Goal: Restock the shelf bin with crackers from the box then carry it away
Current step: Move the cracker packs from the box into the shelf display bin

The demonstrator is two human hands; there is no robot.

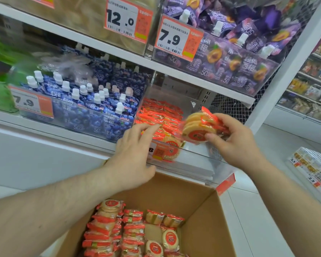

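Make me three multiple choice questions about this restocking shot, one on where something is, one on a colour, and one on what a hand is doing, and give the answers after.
1. Where is the cardboard box?
A. On the top shelf
B. Below the cracker bin, in front of the person
C. Inside the bin

2. What colour are the pouches in the bin left of the crackers?
A. Blue
B. Yellow
C. Red

3. What is the right hand doing?
A. Hanging free
B. Pressing a price tag
C. Holding cracker packs at the bin

Answers: 1 B, the open box sits lowest in the view, under the bin. 2 A, blue wrappers with white caps. 3 C, fingers and thumb grip a few round packs, while the left hand reaches toward the bin with straight fingers.
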